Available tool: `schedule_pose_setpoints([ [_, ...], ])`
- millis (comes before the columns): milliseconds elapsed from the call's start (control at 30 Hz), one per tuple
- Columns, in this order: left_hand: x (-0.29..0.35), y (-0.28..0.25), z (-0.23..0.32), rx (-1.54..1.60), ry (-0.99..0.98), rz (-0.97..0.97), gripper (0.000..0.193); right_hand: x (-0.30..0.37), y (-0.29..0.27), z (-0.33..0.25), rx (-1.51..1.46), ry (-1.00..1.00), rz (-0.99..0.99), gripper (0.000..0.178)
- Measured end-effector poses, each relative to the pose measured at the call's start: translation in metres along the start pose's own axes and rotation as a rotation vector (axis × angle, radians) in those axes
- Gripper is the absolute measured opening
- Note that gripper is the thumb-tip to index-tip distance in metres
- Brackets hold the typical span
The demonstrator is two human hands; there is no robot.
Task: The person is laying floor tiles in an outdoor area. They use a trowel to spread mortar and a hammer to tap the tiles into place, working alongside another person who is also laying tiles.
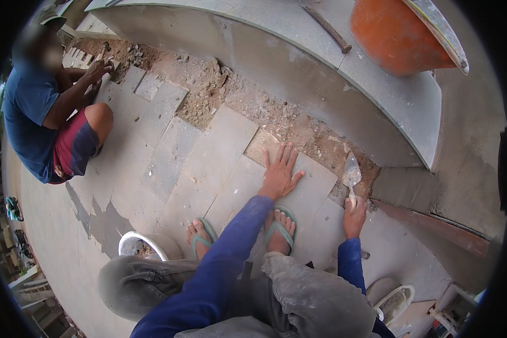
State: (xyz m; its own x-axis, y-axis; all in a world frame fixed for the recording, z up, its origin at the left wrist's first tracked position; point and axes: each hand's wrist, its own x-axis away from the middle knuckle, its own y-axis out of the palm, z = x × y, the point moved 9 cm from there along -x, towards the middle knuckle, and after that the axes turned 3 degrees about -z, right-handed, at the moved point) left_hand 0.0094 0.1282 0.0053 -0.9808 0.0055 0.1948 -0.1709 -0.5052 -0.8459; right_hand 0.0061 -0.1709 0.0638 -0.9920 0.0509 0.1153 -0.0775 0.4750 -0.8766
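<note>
My left hand point(279, 174) lies flat with spread fingers on a grey paving slab point(315, 180), its fingertips near the slab's far edge. In my right hand point(354, 217) is a pointing trowel point(352, 170), gripped by its handle. The trowel's blade points away from me and rests at the strip of loose soil point(298, 132) between the slabs and the low wall. Part of the handle is hidden inside my fist.
A concrete wall point(265, 73) carries a hammer point(327, 27) and an orange bucket point(400, 39) on its ledge. At far left a co-worker point(36, 112) squats on the paving. White buckets point(166, 245) point(397, 301) stand beside my legs.
</note>
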Motion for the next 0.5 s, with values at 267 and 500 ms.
schedule_pose_setpoints([
  [267,-0.044,-0.22,0.018,0.241,0.235,0.899,0.037,-0.007,-0.003,0.003,0.04,0.053,-0.024,0.036],
  [500,-0.155,-0.349,0.108,-0.324,0.696,0.569,0.027,0.005,-0.016,-0.002,0.062,0.126,-0.028,0.045],
])
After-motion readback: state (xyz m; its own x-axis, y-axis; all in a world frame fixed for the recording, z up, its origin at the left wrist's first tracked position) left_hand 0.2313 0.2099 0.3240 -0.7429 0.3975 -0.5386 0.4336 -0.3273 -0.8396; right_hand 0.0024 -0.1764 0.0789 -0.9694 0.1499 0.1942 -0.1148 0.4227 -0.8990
